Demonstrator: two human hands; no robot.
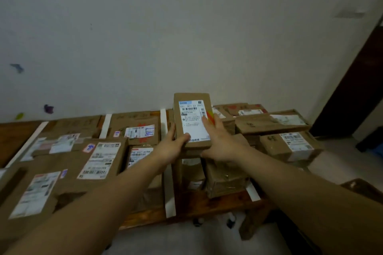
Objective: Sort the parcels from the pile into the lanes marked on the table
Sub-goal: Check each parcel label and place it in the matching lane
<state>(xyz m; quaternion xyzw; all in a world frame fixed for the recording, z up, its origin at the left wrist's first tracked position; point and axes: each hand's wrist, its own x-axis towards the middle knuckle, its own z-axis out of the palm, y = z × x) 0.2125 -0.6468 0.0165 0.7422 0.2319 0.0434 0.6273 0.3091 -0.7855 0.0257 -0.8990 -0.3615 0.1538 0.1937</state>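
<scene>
While both hands are holding it up above the middle of the table (196, 203), the narrow cardboard parcel (191, 109) is standing nearly on end, its white label facing the camera. The left hand (170, 147) is gripping the parcel's lower left corner, with the thumb (184, 137) lying across the bottom of the label and the other fingers curling round the left edge. The right hand (221, 141) is clasping the right side – its fingers (207, 125) are reaching over the label, and I cannot tell where its thumb is sitting. Just right of the hands, the pile (279, 130) of brown boxes is leaning in a loose heap. White tape strips (163, 124) are running across the wooden top, and flat parcels (68, 163) are lying between them on the left – labels up, some overlapping. Behind everything a pale wall (186, 27) is rising, with a dark door (352, 89) showing at the right edge
</scene>
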